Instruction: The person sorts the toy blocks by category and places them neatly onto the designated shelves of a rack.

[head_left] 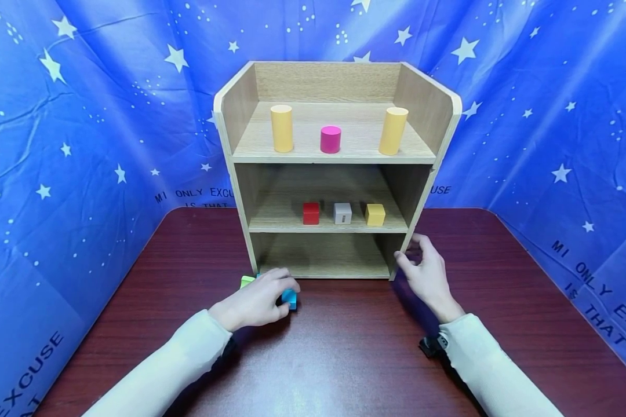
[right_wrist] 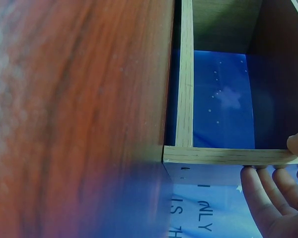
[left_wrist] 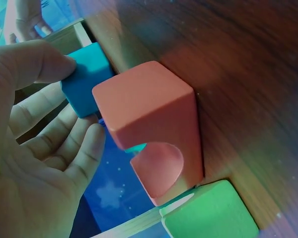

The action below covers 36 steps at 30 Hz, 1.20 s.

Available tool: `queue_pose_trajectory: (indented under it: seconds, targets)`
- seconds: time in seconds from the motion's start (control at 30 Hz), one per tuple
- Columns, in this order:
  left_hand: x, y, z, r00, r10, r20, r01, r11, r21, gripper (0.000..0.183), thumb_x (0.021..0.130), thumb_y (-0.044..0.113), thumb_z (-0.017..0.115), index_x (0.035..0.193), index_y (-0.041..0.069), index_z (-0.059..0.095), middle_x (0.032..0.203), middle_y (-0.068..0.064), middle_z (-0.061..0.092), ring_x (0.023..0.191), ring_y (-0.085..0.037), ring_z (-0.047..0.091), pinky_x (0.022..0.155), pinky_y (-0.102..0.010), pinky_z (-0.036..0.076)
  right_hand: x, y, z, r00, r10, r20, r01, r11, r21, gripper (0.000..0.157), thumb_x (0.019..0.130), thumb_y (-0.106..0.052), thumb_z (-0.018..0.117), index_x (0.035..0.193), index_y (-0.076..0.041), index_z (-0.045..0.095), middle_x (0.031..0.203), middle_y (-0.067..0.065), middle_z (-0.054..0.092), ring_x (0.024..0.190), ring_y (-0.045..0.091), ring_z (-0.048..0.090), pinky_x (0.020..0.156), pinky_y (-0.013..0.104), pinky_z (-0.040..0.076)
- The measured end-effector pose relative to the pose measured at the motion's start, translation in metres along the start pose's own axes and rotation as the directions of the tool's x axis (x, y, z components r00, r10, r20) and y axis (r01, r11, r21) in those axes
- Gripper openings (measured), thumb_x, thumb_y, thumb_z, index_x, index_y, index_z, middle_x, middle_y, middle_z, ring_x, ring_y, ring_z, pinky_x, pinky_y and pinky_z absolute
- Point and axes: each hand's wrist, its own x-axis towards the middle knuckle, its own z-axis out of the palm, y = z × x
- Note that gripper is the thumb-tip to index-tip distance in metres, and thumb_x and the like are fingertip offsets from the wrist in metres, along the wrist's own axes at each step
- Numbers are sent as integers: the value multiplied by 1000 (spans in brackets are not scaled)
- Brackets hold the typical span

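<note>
At the shelf's front left corner, my left hand [head_left: 258,298] pinches a blue cube [head_left: 290,297] between thumb and fingers. The left wrist view shows the thumb on one face of that cube, with the fingertips under its far side. Right beside it stands an orange block with a rounded cutout [left_wrist: 151,101], and a green block [left_wrist: 213,213] lies past that. My right hand [head_left: 426,278] grips the right side panel of the wooden shelf [head_left: 323,271], thumb on the inner side and fingers on the outer, as the right wrist view shows.
On the shelf's top board stand two yellow cylinders [head_left: 282,128] with a magenta cylinder [head_left: 331,140] between them. The middle board bears a red cube [head_left: 310,214], a grey cube [head_left: 342,214] and a yellow cube [head_left: 375,215]. Blue starry cloth [head_left: 99,133] hangs around the dark red table [head_left: 344,359].
</note>
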Motion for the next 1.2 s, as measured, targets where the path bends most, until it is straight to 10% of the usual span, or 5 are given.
queue_pose_trajectory:
  seconds: [1.2]
  targets:
    - [-7,4,-40,998,48,-38,-44,995,85,25,76,12,67,101,15,63,90,6,49,86,-10,44,75,-25,42,0,-2,0,1000,11,3,-11,1000,-4,37,84,-7,69,117,-1,55,97,10,64,86,16,63,69,18,51]
